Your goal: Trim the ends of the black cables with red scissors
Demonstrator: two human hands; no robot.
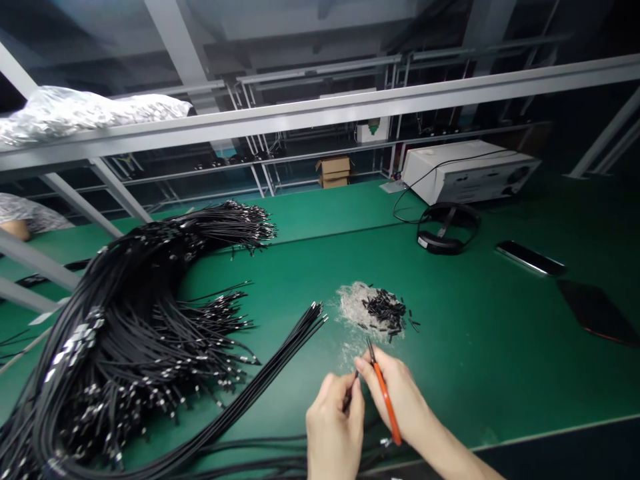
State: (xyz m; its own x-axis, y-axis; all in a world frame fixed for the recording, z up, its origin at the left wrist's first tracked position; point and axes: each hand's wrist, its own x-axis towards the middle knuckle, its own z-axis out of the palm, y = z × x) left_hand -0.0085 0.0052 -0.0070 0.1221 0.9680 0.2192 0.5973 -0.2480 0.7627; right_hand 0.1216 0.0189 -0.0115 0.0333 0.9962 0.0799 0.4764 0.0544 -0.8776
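My left hand (333,423) is closed in a pinch on a thin black cable (347,400), whose end points up between the fingertips. Close beside it, my right hand (397,393) is closed around orange tweezers (384,393), with their slim dark tips pointing up and away from me. The thumb and finger of that hand come right up to the cable end; whether they touch it I cannot tell. Just beyond both hands lies a pile of short black sleeve pieces (387,310) beside clear plastic scraps (356,305). More black cables (260,445) run along the table behind my left hand.
A large bundle of black cables (135,300) with shiny ends covers the left side. A smaller bunch (295,340) curves toward the middle of the green table (470,373). On the right are a black headset (445,230), a phone (531,259) and a white box (465,173).
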